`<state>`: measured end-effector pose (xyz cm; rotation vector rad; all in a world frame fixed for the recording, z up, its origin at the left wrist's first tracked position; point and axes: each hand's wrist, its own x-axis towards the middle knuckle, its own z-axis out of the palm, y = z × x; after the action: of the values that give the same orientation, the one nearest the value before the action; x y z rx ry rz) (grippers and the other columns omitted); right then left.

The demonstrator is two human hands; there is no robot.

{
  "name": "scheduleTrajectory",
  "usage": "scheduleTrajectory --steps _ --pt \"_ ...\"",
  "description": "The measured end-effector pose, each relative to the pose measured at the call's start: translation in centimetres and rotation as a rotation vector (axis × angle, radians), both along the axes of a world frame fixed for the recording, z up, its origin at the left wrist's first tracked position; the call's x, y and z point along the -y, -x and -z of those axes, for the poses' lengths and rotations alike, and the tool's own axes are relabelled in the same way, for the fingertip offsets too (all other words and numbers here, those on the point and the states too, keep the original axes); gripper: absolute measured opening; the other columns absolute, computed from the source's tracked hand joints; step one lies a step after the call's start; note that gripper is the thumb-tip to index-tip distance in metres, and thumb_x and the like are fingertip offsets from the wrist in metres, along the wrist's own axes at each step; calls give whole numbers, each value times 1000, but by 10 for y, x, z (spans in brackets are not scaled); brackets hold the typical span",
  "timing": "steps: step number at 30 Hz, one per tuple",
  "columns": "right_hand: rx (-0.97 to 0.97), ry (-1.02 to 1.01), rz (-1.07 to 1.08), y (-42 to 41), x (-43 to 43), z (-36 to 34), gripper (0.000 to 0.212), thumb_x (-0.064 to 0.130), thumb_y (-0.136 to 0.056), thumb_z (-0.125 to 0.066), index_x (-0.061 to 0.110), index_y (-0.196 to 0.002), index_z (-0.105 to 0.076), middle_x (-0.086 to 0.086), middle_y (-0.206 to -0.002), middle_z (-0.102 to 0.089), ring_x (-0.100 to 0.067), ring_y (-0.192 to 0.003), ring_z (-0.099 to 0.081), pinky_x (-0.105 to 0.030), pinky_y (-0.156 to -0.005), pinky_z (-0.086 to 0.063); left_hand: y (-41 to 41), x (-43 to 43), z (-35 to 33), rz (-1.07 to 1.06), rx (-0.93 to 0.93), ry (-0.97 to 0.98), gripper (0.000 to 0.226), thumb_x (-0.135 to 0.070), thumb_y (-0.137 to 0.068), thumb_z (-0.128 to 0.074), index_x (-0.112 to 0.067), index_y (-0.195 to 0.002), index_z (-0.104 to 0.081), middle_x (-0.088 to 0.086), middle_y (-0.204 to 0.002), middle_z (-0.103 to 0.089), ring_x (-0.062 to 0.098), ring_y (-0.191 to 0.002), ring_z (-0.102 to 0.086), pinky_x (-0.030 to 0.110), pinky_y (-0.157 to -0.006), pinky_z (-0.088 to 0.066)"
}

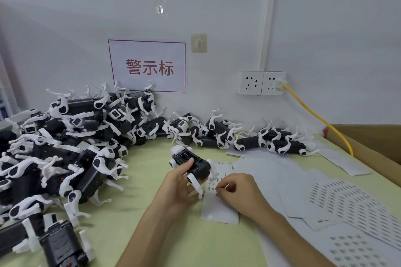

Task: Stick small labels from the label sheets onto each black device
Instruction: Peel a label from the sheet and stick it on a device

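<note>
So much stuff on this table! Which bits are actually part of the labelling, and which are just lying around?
In the job: black device held in the left hand; label sheet the right hand pinches at; pile of devices; spare label sheets.
Just lying about: wall sign; sockets; yellow cable; cardboard box.

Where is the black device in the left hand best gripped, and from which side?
Grip the black device by its boxy body, across the long sides, coming from the left as the left hand does. The thin white legs stick out and look flimsy, and this grip probably keeps the upward face clear.
</note>
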<state>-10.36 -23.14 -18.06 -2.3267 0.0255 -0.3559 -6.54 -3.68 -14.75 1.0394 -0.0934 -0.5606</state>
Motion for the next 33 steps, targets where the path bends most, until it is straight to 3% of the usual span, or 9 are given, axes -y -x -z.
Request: scheduleTrajectory --steps 4,7,10,16,19,21,24,29,33 --pt "-20 -127 -24 2 3 -4 23 16 -80 -81 39 -76 -77 17 -79 -74 -2 -74 -68 -11 -67 -47 2 2 -2 82 66 -47 34 -45 -74 -75 -21 -95 -84 6 -114 -76 18 -91 -72 35 -81 -49" --pt "-29 -107 -68 5 0 -6 30 23 -71 -87 45 -66 -67 19 -78 -66 -1 -68 -63 -12 -61 -43 8 6 -3 119 71 -39 39 -45 -77 -74 -16 -102 -81 10 -113 -71 19 -73 -65 30 -67 -49" --pt "-42 -134 -109 9 -4 -7 26 30 -68 -88 40 -76 -66 13 -80 -71 -3 -69 -66 -16 -62 -48 12 12 -1 140 61 -14 40 -42 -85 -68 -10 -107 -79 18 -113 -69 19 -64 -63 27 -59 -50" --pt "-21 -164 -92 7 -6 -7 26 37 -66 -83 30 -86 -70 7 -83 -73 -1 -75 -67 -17 -65 -49 12 14 1 146 147 -33 53 -44 -93 -60 -2 -126 -70 24 -130 -67 32 -107 -61 39 -82 -44" --pt "-36 -166 -111 7 -7 -4 20 36 -70 -83 33 -87 -72 14 -86 -75 2 -80 -70 -13 -67 -50 13 16 2 159 143 -35 58 -41 -94 -59 3 -132 -63 22 -125 -65 31 -96 -55 35 -75 -43" --pt "-30 -157 -118 8 -6 -6 16 29 -76 -81 41 -81 -70 16 -84 -74 3 -76 -67 -12 -65 -46 13 18 3 139 128 0 54 -36 -92 -62 4 -129 -66 21 -127 -66 34 -94 -59 39 -83 -48" --pt "-33 -137 -127 6 -3 -8 14 22 -80 -77 33 -84 -70 10 -84 -75 -5 -78 -68 -22 -68 -49 11 19 7 136 132 20 47 -34 -94 -60 2 -123 -72 25 -128 -68 35 -112 -66 46 -109 -44" --pt "16 -134 -82 5 0 -10 12 16 -78 -77 11 -89 -73 -7 -93 -70 -22 -90 -70 -44 -85 -57 6 19 13 100 100 59 37 -32 -93 -63 -4 -114 -78 24 -126 -70 35 -110 -71 40 -98 -55" --pt "26 -145 -128 8 -3 -11 17 25 -76 -80 40 -76 -71 11 -82 -69 0 -73 -66 -15 -63 -48 2 16 13 77 126 70 35 -34 -90 -67 -7 -108 -80 22 -123 -71 34 -109 -71 43 -105 -52"
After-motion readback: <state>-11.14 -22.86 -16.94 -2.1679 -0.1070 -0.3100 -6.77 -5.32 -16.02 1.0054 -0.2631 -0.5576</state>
